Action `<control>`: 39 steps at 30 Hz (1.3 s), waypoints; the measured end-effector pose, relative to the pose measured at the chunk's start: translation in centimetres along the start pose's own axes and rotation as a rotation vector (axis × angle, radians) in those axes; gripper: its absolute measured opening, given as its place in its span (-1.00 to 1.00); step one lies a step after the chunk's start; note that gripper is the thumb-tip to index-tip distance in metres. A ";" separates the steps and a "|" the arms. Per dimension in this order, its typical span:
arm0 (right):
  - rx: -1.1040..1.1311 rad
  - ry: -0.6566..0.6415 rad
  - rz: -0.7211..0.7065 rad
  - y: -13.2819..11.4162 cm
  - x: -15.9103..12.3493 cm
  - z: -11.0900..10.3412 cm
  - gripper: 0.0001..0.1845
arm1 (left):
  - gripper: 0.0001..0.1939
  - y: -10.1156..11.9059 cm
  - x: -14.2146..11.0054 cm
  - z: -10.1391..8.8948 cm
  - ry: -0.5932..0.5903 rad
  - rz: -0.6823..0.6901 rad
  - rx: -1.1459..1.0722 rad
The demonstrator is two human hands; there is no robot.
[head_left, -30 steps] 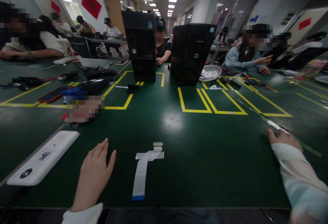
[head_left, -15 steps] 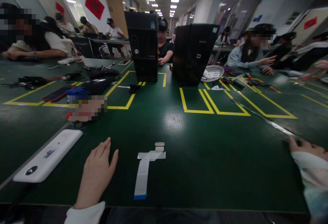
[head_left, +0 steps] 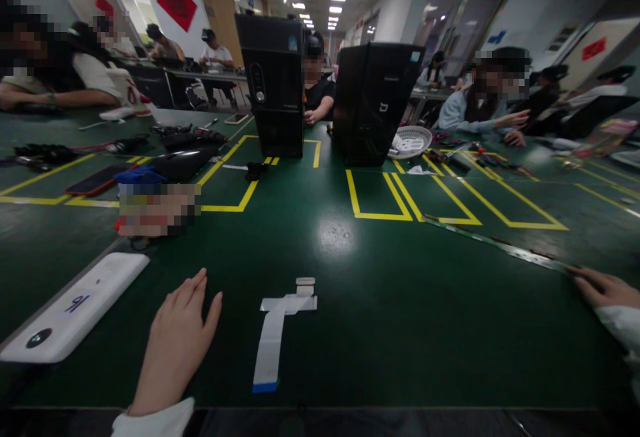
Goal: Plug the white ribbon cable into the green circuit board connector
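Observation:
My left hand [head_left: 175, 340] lies flat on the green table [head_left: 400, 317], fingers stretched out, holding nothing. Just to its right lies a white flat ribbon cable [head_left: 274, 333] with a blue end near me and a connector at its far end. My right hand [head_left: 603, 287] rests far out on the right, fingers extended, its fingertips touching the near end of a long thin strip [head_left: 495, 243] that runs across the table. A white sleeve covers that wrist.
A white oblong device [head_left: 70, 317] lies left of my left hand. Two black computer towers [head_left: 273, 83] [head_left: 373, 100] stand mid-table behind yellow tape outlines [head_left: 380, 200]. A white basket [head_left: 411, 141], tools and cables lie further back. Other people sit around the tables.
My right hand has slid further right and away along the strip, from beside the table's middle to the right edge of view. The left hand has stayed put.

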State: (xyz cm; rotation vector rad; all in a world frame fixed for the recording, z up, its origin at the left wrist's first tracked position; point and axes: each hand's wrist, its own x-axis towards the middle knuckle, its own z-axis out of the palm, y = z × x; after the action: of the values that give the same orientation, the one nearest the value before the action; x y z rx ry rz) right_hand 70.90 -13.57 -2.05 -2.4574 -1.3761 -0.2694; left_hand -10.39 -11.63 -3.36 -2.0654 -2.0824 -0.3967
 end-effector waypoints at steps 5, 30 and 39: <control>0.058 -0.127 -0.146 -6.3 -1.0 0.7 -0.33 | -0.25 -0.1 0.1 0.0 0.003 0.010 0.006; 0.160 -0.123 -0.887 -42.9 -16.3 3.1 -0.45 | -0.25 -0.2 -0.1 0.3 0.000 0.006 0.009; 0.271 -0.162 -1.081 -43.5 -15.8 3.3 -0.47 | -0.32 0.4 0.1 0.0 0.008 0.055 -0.088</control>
State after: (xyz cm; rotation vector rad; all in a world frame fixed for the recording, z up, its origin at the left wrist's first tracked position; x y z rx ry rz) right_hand 25.58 -3.61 -2.33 -1.3357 -2.4900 -0.0901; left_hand -9.94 -11.49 -3.30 -2.1605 -2.0334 -0.4952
